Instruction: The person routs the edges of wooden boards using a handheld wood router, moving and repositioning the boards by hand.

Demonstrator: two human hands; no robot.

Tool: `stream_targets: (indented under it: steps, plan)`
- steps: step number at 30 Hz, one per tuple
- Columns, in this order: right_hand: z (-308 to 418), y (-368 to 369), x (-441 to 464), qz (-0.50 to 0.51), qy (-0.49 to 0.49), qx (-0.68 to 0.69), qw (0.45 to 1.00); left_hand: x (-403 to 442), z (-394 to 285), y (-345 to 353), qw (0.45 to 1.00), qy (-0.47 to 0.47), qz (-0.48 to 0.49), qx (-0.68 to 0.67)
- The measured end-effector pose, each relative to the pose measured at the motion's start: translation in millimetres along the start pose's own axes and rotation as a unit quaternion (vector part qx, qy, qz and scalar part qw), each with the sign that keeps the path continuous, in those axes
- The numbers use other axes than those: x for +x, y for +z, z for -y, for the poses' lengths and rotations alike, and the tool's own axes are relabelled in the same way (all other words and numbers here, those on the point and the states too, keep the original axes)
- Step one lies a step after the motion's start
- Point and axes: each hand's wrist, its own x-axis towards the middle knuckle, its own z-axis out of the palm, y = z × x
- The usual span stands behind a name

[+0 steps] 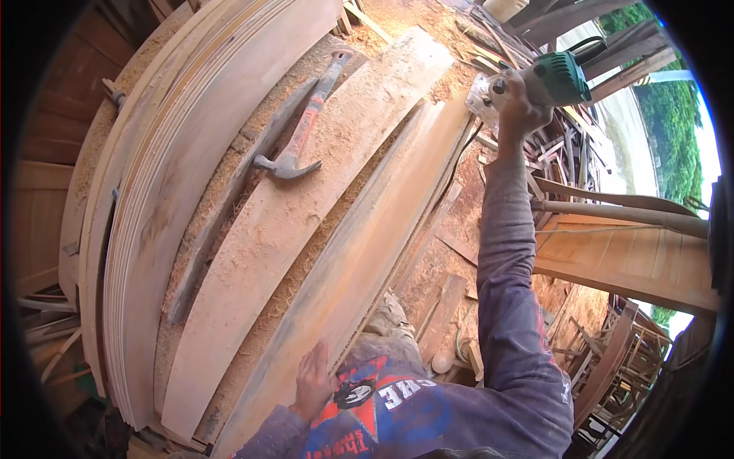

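In the head view, my right hand (521,111) reaches far forward with its fingers wrapped round a green power tool (562,78). The tool has a vented housing, a black handle and a pale metallic base at the far end of the nearest plank (359,237); its exact kind is unclear. My left hand (312,381) lies flat on the near part of that plank, fingers stretched out and holding nothing. A claw hammer (306,126) with a reddish grip rests on the neighbouring curved board (306,203), which is strewn with wood shavings.
A stack of curved boards (172,176) stands on the left. A dark cord (459,164) runs beside the nearest plank. Wood scraps (562,149) are heaped at the far right, near a panelled wooden board (627,256). Sawdust (428,271) covers the ground.
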Motion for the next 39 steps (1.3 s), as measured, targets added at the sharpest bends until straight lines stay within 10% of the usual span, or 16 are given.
stream_targets:
  steps: [8, 14, 17, 19, 22, 23, 28, 33, 37, 39]
  plan:
    - [81, -29, -58, 0.031, 0.081, 0.079, 0.993, 1, 0, 0, 1.000, -0.004, -0.009, 0.011]
    - [194, -94, -140, 0.176, -0.186, -0.165, 0.952, 0, 6, 3, 0.999, -0.030, 0.022, 0.005]
    - [256, -112, -194, 0.143, 0.232, 0.073, 0.960, -1, 11, 9, 0.999, 0.010, -0.010, 0.036]
    - [273, -129, -206, 0.245, 0.107, -0.083, 0.960, -1, 12, 8, 0.999, 0.016, -0.012, 0.033]
    - [274, -138, -223, 0.301, 0.046, -0.069, 0.950, 2, 7, 6, 0.999, 0.018, -0.019, 0.028]
    - [273, -137, -225, 0.227, 0.289, 0.176, 0.913, 1, 4, 4, 0.999, 0.012, -0.019, 0.030]
    - [234, -104, -180, 0.149, 0.193, 0.088, 0.966, 4, -2, 1, 0.999, 0.000, -0.016, 0.037]
    - [140, -73, -105, 0.125, -0.237, -0.178, 0.947, 3, -2, 3, 0.999, 0.009, -0.032, 0.038]
    - [78, -45, -66, 0.113, -0.153, -0.134, 0.973, 7, -9, -3, 0.999, 0.005, -0.035, 0.035]
    - [59, -27, -50, 0.035, 0.062, 0.071, 0.995, 8, -13, -5, 0.998, -0.004, -0.039, 0.040]
